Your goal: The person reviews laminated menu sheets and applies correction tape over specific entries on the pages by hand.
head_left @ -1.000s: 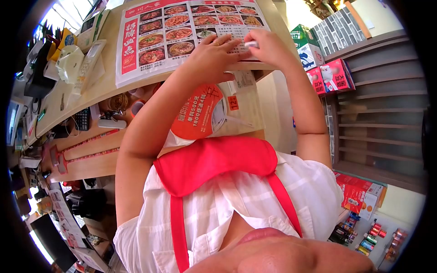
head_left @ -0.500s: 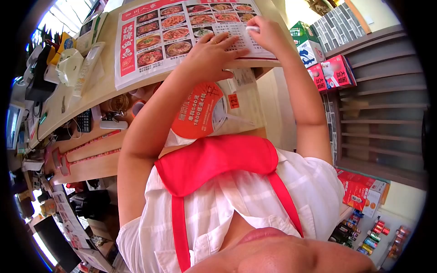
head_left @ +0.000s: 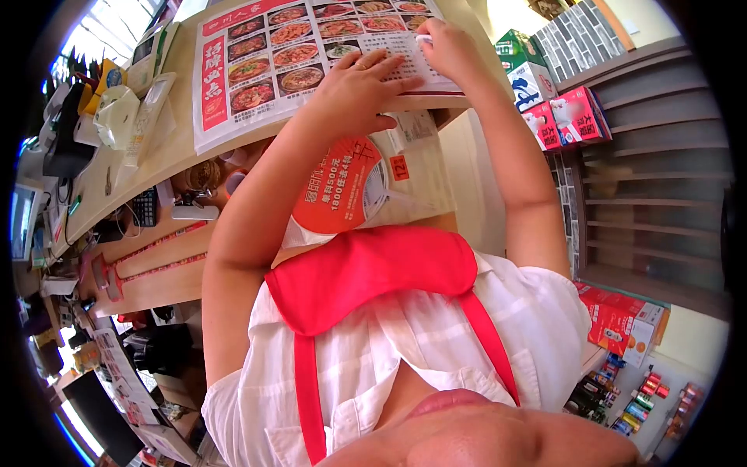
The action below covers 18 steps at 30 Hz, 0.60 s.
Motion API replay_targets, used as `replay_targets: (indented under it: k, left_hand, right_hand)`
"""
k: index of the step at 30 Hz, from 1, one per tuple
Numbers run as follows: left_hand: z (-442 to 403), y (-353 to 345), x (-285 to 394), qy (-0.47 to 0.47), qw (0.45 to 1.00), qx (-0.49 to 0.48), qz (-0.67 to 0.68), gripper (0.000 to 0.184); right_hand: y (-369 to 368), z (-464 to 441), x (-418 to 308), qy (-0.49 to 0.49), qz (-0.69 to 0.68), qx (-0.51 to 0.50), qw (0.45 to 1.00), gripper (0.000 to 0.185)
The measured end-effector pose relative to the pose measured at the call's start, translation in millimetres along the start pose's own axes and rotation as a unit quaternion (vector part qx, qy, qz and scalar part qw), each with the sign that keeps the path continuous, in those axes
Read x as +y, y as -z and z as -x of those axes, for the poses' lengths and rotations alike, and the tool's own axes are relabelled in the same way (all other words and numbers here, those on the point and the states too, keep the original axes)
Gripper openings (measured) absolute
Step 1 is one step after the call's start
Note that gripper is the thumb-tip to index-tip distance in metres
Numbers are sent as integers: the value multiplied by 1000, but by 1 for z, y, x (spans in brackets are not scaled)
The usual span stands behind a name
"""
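Observation:
A printed menu sheet (head_left: 292, 33) with food photos and red strips lies on the pale wooden counter. My left hand (head_left: 362, 89) rests palm down on its lower right part, fingers spread and holding nothing. To the right of it, my right hand (head_left: 451, 53) is closed in a pinch over the menu's text columns. A small white object (head_left: 423, 38) pokes out between its thumb and fingers. Most of that object is hidden, so its kind cannot be told. The pinched tip is at or just above the paper.
Below the counter edge lies a round orange fan (head_left: 334, 191) on a lower shelf. Left on the counter are a white plastic bag (head_left: 117, 117) and keys (head_left: 109, 180). Red and white boxes (head_left: 572, 117) stand at right beside a slatted dark panel (head_left: 654, 171).
My right hand, with the small white object, has moved slightly up and left over the menu. The left hand stays flat on the sheet. The whole view has shifted a little.

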State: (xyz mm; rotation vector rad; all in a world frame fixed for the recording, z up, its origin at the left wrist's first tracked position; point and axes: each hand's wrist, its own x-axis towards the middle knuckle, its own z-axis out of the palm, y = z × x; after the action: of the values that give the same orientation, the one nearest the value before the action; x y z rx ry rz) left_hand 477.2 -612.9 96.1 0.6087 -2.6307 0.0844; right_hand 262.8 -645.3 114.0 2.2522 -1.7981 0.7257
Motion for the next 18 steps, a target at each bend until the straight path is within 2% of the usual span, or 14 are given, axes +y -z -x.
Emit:
replay_targets:
  k: [3, 6, 9, 12, 14, 15, 18]
  left_hand:
    - [0, 1, -5, -6, 1000, -3, -4, 72]
    - [1, 0, -5, -3, 1000, -15, -13, 73]
    - [2, 4, 1, 4, 1000, -27, -7, 76]
    - [-2, 9, -1, 4, 999, -46, -9, 78]
    - [-2, 8, -1, 5, 998, -64, 19, 79]
    - [0, 2, -4, -3, 998, -55, 7, 78]
    - [-5, 18, 7, 18, 997, -73, 32, 79]
  right_hand:
    - [25, 4, -13, -109, -136, -123, 977, 18]
    - [9, 23, -6, 63, -86, -54, 993, 21]
    - [8, 20, 15, -27, 14, -3, 1000, 23]
    - [26, 21, 12, -74, -67, -51, 994, 25]
    - [7, 35, -3, -56, -224, -58, 971, 25]
    - [8, 42, -12, 28, -128, -25, 991, 23]
    - [26, 41, 5, -14, -31, -16, 999, 18]
